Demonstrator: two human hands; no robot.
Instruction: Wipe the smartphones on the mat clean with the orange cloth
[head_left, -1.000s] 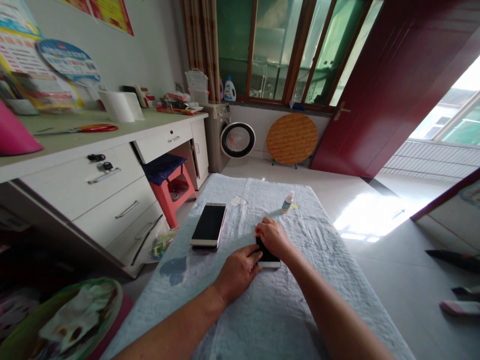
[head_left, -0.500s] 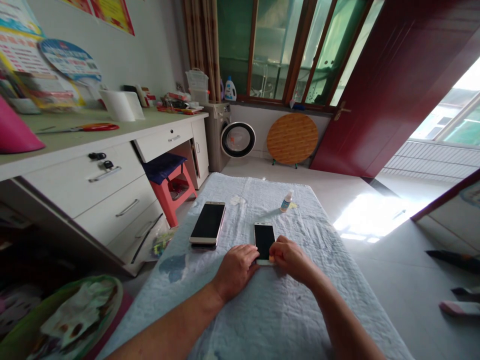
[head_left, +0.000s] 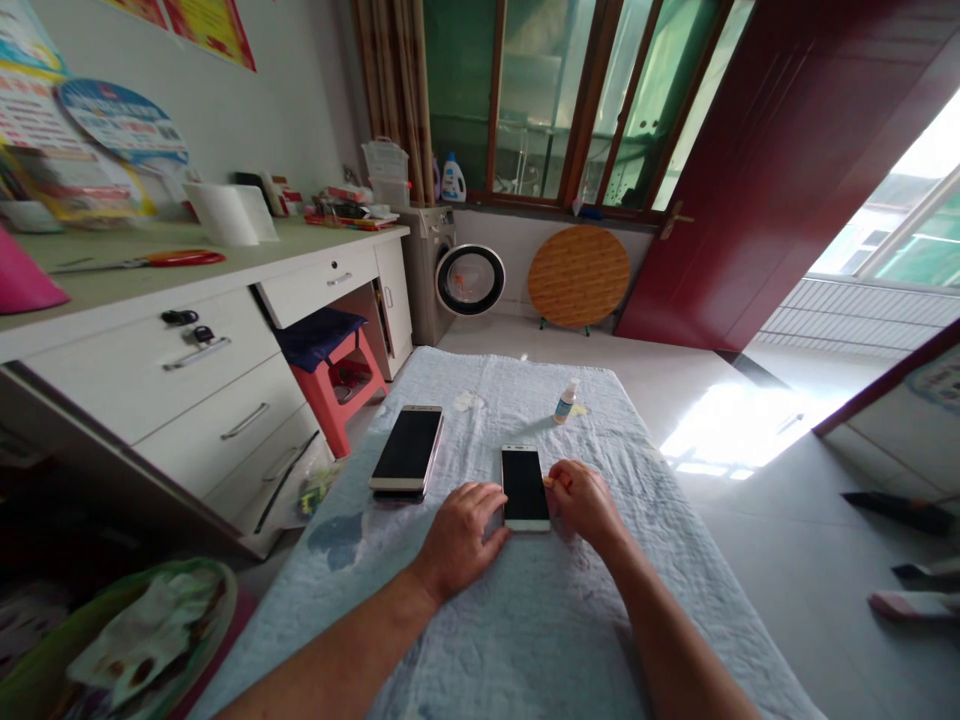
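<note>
A white smartphone with a dark screen lies face up on the cloth in front of me. My left hand rests at its left side, curled fingers and thumb holding that edge near the lower corner. Just off the phone's right edge, my right hand is closed in a pinch on a small orange-yellow piece, mostly covered by the fingers. Left of my hands sits a stack of larger phones, screen up. Beyond the white phone stands a small spray bottle.
A pale blue quilted cloth covers the table. At the lower left is a bin with crumpled tissue. A red stool and a white desk stand left; a dark red door is at right.
My right hand has moved from the phone's lower screen up and right, past its right edge, still pinching the small piece. My left fingers have drawn back slightly to the left edge.
</note>
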